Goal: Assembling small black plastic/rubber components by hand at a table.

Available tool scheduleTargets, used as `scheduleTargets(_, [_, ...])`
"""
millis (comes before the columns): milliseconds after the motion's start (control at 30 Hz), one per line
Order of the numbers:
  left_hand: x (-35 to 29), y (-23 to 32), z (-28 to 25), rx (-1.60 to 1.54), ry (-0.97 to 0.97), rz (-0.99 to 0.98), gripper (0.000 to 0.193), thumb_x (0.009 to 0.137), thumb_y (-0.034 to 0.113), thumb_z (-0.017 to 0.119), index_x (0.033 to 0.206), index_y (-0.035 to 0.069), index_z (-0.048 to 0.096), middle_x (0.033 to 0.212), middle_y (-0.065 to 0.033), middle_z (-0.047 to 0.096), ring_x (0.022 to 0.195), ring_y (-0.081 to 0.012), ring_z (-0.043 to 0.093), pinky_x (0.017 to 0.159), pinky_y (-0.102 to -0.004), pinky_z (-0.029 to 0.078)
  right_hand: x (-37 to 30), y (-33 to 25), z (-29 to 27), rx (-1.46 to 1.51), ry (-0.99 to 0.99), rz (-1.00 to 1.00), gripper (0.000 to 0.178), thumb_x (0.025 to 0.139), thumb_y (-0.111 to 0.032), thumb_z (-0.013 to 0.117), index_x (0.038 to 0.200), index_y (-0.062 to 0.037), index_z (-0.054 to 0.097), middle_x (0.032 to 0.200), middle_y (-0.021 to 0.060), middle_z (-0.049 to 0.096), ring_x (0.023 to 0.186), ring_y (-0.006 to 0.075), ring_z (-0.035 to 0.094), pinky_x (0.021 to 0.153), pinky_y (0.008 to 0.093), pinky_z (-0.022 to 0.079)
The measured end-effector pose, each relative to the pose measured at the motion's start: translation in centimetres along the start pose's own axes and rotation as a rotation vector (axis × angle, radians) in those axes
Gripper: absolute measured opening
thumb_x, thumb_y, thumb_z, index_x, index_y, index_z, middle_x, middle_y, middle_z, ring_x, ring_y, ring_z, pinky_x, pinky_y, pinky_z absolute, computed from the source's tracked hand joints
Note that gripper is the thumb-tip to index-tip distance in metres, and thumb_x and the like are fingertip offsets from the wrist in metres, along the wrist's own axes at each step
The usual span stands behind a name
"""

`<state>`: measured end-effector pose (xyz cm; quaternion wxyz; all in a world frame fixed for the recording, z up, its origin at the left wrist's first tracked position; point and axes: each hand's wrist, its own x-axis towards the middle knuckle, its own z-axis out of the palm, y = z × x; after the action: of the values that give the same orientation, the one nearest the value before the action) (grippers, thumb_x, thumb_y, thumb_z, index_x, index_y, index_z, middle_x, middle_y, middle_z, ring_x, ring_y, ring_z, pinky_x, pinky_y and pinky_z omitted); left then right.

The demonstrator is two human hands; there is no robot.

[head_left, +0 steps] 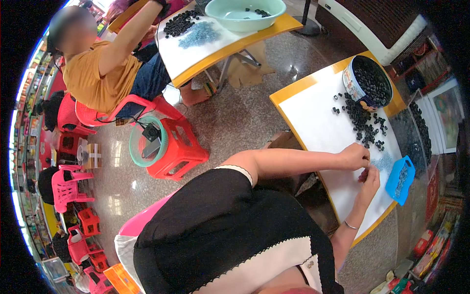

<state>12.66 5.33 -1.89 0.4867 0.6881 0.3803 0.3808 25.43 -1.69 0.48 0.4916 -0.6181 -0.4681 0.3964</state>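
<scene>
Speckled stone floor surrounds your white, yellow-edged desk (313, 122). Your left hand (355, 156) and right hand (369, 177) meet near the desk's edge, grips pinched together on something too small to identify. Small black parts (364, 125) lie scattered just beyond, spilling from a round tin (372, 81). A blue tray (400, 179) overhangs the edge; your elbow could nudge it off.

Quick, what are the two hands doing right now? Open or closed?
Left hand: curled closed over the white table; what it pinches cannot be told.
Right hand: fingers bent beside the left one; holding anything cannot be told.
</scene>
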Motion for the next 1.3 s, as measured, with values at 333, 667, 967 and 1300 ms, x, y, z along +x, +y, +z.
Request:
scheduleTargets(333, [-0.1, 0.1, 0.0, 0.122, 0.002, -0.077, 0.028, 0.08, 0.026, 0.054, 0.079, 0.001, 0.064, 0.081, -0.0198, 0.064, 0.08, -0.0384, 0.06, 0.071, -0.0466, 0.047, 0.1, 1.1, 0.2, -0.02, 0.085, -0.098, 0.011, 0.092, -0.014, 0.051, 0.091, -0.0034, 0.054, 0.075, -0.0012, 0.049, 0.066, 0.0073, 0.043, 0.059, 0.0216, 0.039])
scheduleTargets(667, [-0.7, 0.0, -0.6, 0.558, 0.041, 0.169, 0.017, 0.079, 0.019, 0.057, 0.077, 0.003, 0.059, 0.086, -0.0144, 0.056, 0.077, -0.034, 0.059, 0.065, -0.0462, 0.047, 0.3, 2.3, -0.2, -0.655, 0.109, -0.398, 0.014, 0.084, -0.005, 0.055, 0.097, -0.0017, 0.058, 0.087, 0.009, 0.058, 0.08, 0.0219, 0.054, 0.073, 0.0317, 0.046])
scheduleTargets(967, [0.4, 0.4, -0.9, 0.175, 0.071, -0.068, 0.021, 0.073, 0.024, 0.062, 0.076, 0.004, 0.067, 0.078, -0.0154, 0.065, 0.078, -0.0341, 0.062, 0.069, -0.0411, 0.049, -0.4, -1.0, 1.1, -0.551, 0.18, -0.429, 0.023, 0.085, -0.004, 0.056, 0.107, -0.0023, 0.061, 0.094, 0.007, 0.06, 0.08, 0.0172, 0.056, 0.071, 0.0281, 0.047])
scheduleTargets(1300, [0.5, 0.0, -1.5, -0.128, -0.124, -0.22, 0.024, 0.07, 0.025, 0.065, 0.078, 0.003, 0.07, 0.078, -0.0142, 0.067, 0.072, -0.0229, 0.063, 0.071, -0.034, 0.049, -0.1, -0.3, 0.3, -0.08, 0.029, -0.154, 0.013, 0.089, -0.008, 0.055, 0.098, 0.0002, 0.061, 0.09, 0.0018, 0.059, 0.074, 0.0075, 0.05, 0.066, 0.0214, 0.043])
